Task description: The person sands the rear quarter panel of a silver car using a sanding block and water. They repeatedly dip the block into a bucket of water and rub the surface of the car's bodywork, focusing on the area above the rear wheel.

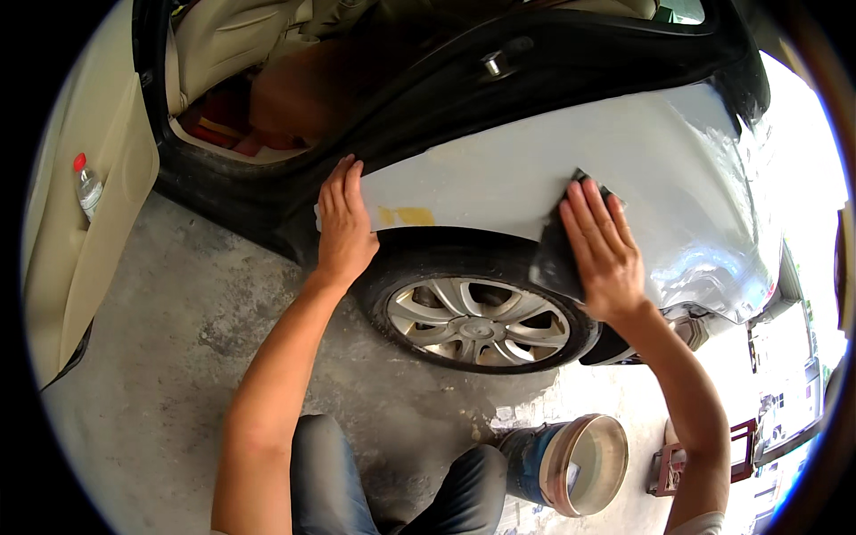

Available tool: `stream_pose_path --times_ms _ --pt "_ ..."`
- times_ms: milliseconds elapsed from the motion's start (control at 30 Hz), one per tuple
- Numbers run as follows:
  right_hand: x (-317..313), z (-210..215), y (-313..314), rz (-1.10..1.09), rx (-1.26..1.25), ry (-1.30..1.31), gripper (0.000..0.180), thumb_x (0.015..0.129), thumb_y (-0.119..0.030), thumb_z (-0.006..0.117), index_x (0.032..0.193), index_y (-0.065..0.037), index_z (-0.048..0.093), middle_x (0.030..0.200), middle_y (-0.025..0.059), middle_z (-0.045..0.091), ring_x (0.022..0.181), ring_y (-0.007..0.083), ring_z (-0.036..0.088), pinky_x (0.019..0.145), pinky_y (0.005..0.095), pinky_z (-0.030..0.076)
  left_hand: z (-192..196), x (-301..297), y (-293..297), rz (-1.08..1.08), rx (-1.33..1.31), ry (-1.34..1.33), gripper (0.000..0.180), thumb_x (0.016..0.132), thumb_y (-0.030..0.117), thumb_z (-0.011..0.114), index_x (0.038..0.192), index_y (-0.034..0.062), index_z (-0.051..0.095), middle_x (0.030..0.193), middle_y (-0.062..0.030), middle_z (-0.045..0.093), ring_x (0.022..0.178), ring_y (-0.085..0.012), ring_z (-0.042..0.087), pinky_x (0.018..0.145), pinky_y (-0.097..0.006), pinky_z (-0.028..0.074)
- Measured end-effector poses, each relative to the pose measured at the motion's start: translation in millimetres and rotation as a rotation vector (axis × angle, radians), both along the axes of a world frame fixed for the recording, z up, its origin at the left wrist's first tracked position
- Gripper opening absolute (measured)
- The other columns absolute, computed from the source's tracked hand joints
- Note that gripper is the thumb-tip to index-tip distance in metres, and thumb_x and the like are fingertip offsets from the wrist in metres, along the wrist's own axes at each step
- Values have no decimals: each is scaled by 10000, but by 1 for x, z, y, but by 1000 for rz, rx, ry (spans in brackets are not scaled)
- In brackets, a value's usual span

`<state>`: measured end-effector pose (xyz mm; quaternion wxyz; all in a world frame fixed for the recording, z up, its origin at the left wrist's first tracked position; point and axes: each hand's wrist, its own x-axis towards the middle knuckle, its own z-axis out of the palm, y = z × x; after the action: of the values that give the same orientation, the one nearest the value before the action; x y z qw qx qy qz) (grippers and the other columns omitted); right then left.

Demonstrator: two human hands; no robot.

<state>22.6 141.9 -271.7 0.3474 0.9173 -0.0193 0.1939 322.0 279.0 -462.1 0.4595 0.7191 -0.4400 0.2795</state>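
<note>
A pale grey car rear fender panel [526, 169] curves above the wheel [477, 321], with a yellowish patch [406, 216] near its front lower edge. My right hand [602, 250] lies flat on a dark sheet of sandpaper [557, 254], pressing it against the fender just over the wheel arch. At the panel's front edge beside the open door frame, my left hand [341, 223] rests flat with its fingers together and holds nothing. Both forearms rise from the lower edge, and my knees in dark trousers [392, 481] are bent below.
A bucket [580, 464] lies on its side on the concrete floor [178, 357] by my right knee. The open rear door [80, 205] at left has a plastic bottle [86, 185] in its pocket. A small red frame [678, 464] stands at lower right.
</note>
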Motion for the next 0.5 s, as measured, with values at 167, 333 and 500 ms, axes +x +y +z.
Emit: stream_pose_path --times_ms 167,333,500 --pt "127 -60 67 -65 -209 245 703 977 -250 434 1595 64 319 1705 183 271 1607 318 169 1313 465 106 -5 8 -9 -6 -99 -62 1048 627 -150 750 1539 -4 254 1568 -222 335 1445 -419 358 1216 -515 302" --pt "83 -29 31 -32 -259 249 698 968 -248 500 1602 5 351 1706 143 289 1607 235 194 1315 433 130 -1 5 11 -36 -28 -6 1066 606 -182 728 1542 -15 248 1565 -235 320 1426 -438 363 1210 -522 302" --pt "50 -17 23 -7 34 44 730 877 -162 562 1548 80 405 1680 213 315 1592 335 238 1293 514 176 1 2 -2 -43 -89 -21 1050 602 -204 700 1537 -19 261 1529 -244 347 1417 -440 371 1198 -534 313"
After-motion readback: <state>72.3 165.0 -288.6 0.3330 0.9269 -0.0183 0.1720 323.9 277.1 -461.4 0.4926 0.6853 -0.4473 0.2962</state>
